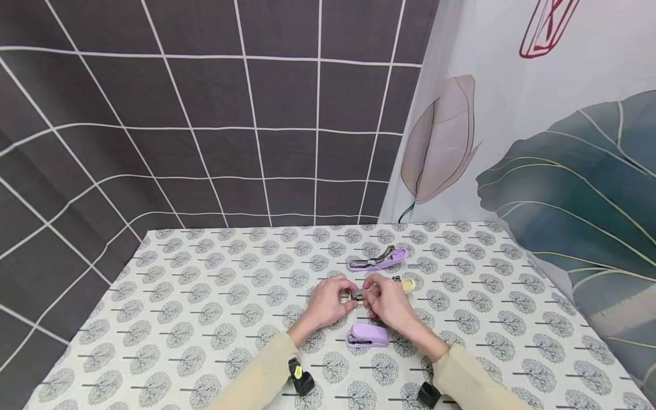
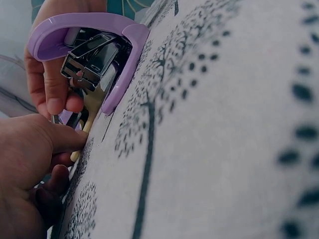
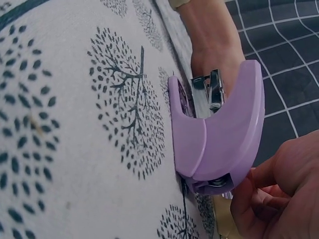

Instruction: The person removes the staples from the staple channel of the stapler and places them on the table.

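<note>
Between the two hands lies a yellow stapler [image 1: 408, 285], opened, its rounded end showing beyond the right hand. My left hand [image 1: 330, 300] pinches the stapler's near-left end; in the left wrist view its thumb and finger press on the yellow base [image 2: 91, 112]. The right hand [image 1: 389, 300] is above the same stapler, its fingertips pinching a small grey metal strip [image 2: 55, 119], partly hidden. Just in front of the hands stands a purple stapler [image 1: 370, 335], which also fills the middle of the right wrist view [image 3: 219, 144].
Behind the hands lies another purple stapler [image 1: 381, 261], opened, with its metal part raised. All stand on a tree-patterned tablecloth [image 1: 205, 310]. A dark gridded curtain [image 1: 287, 148] hangs behind the table, with a leaf-printed one [image 1: 512, 125] on the right.
</note>
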`<action>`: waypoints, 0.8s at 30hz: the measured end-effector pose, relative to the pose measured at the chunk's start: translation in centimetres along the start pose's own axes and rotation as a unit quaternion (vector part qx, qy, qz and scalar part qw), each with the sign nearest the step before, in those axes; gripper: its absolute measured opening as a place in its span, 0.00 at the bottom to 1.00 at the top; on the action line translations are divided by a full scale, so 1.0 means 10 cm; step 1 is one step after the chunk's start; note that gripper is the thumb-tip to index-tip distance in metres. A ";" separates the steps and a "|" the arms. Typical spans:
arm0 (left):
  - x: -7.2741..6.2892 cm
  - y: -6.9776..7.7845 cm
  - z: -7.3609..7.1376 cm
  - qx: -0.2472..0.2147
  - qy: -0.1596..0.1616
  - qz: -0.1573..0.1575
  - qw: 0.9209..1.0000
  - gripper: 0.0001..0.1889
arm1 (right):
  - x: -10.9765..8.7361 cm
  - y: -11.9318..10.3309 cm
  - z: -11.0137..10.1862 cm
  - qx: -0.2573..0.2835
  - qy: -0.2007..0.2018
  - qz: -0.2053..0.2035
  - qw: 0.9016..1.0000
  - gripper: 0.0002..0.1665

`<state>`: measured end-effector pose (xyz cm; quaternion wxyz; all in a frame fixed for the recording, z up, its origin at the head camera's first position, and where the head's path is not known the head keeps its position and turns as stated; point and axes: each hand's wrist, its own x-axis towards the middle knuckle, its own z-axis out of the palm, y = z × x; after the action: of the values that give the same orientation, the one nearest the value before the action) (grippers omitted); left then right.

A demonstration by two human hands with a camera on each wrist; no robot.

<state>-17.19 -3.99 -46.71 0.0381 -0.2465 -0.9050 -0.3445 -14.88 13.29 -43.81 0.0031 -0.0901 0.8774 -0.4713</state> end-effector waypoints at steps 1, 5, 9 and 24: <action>0.00 0.00 0.00 -0.002 0.000 0.000 1.000 0.13 | 0.00 0.00 -0.01 0.002 0.001 0.003 1.000 0.07; 0.00 0.00 0.00 -0.007 -0.002 -0.002 1.000 0.13 | -0.02 -0.01 -0.04 0.011 0.004 0.013 1.000 0.07; -0.01 0.00 0.00 -0.013 -0.004 -0.003 1.000 0.13 | -0.03 -0.01 -0.08 0.014 0.007 0.022 1.000 0.07; -0.01 0.00 0.01 -0.017 0.000 -0.002 1.000 0.12 | -0.10 -0.10 -0.26 0.076 -0.007 0.039 0.996 0.08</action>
<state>-17.10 -4.00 -46.81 0.0336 -0.2453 -0.8995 -0.3601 -13.96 15.09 -41.60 0.0344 -0.0583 0.8420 -0.5352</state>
